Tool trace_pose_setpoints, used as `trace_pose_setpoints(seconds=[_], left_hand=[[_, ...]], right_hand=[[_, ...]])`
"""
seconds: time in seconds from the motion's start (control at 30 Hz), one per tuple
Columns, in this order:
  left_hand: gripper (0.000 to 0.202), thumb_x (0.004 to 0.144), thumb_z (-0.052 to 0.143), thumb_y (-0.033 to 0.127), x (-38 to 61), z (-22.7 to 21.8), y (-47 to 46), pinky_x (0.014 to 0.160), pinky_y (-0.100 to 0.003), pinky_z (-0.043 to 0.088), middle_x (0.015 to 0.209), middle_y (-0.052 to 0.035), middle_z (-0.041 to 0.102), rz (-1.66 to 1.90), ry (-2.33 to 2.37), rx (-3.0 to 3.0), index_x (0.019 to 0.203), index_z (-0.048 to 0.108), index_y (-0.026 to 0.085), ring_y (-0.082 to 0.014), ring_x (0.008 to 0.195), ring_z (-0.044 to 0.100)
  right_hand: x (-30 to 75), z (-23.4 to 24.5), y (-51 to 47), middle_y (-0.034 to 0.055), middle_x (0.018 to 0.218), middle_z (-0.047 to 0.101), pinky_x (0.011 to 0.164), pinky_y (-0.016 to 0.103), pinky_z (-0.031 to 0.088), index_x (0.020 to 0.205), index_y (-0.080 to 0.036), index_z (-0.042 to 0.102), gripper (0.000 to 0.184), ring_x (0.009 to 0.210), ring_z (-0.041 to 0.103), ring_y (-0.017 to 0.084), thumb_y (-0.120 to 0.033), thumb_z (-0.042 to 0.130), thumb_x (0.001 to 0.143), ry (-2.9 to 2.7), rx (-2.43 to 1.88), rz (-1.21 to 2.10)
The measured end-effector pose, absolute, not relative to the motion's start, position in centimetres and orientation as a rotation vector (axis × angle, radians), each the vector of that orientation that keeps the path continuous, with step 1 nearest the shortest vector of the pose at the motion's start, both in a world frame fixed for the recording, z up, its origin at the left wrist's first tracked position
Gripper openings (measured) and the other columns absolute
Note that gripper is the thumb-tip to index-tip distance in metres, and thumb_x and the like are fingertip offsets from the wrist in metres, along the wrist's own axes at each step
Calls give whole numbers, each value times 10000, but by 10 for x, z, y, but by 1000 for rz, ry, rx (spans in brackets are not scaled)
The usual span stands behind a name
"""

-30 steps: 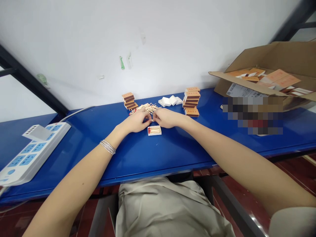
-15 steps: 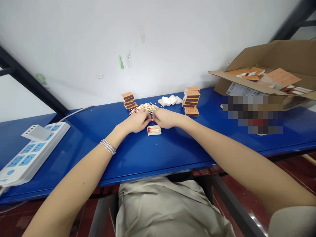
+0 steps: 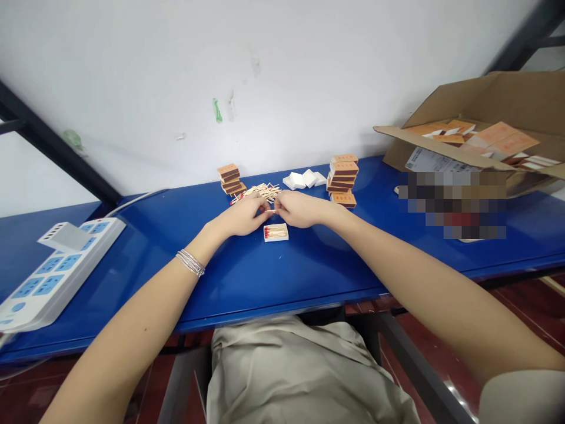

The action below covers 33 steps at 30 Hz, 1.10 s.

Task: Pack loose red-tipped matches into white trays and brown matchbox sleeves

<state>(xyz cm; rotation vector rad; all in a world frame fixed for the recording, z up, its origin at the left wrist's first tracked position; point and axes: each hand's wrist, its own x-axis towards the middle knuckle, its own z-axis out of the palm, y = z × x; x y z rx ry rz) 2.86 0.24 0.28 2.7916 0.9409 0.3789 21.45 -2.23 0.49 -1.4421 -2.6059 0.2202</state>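
Above the table's middle, my left hand (image 3: pixel 248 214) and my right hand (image 3: pixel 296 208) nearly meet, with fingertips pinched. Thin pale matchsticks (image 3: pixel 271 211) span the small gap between the fingers of both hands; how many is hidden. Just below them lies an open white matchbox tray (image 3: pixel 276 232) holding several matches with red heads to the left. Behind my left hand spreads a loose pile of matches (image 3: pixel 263 192), partly covered by its fingers. White matchbox trays (image 3: pixel 304 179) rest at the back, beyond my right hand.
Stacks of orange matchboxes stand at the back left (image 3: pixel 229 179) and back right (image 3: pixel 343 179) of the blue table (image 3: pixel 282 277). At right is a cardboard box (image 3: pixel 397 139) of matchbox parts beside a blurred patch. A power strip (image 3: pixel 88 259) lies left.
My hands have drawn slightly apart, showing more of the matchsticks between the fingertips. The filled tray and the stacks stay put.
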Motion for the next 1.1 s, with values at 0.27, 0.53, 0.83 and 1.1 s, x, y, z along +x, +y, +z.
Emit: trace_pose_setpoints(seconds=[0.27,0.53,0.83,1.1], left_hand=[[400,932,400,481,25,15,-9,675,-301,418,769,-35,549,517,923,2630,791,595,162,-159,726,503],[435,953,343,467,17,7,5,750,-321,428,839,-49,581,480,1034,2632,816,613,155,-178,796,544],[368,936,398,429,19,8,1,648,-293,383,770,-42,541,495,1004,2644,728,527,155,-150,703,484],[303,910,441,378,17,5,5,637,-298,392,730,-36,561,524,1070,2658,727,544,159,-148,664,496]], right_hand=[[215,36,-52,110,820,655,593,277,348,834,-126,599,191,665,543,162,-193,431,898,-2698,-1492,268],[206,38,-62,95,788,657,586,279,341,804,-130,622,143,658,542,164,-112,482,826,-2891,-1569,320],[206,36,-60,86,811,669,576,282,341,815,-136,628,123,670,557,162,-114,508,797,-2824,-1540,377],[208,35,-59,60,790,668,561,279,329,790,-161,626,47,643,554,152,-178,586,773,-2740,-1497,430]])
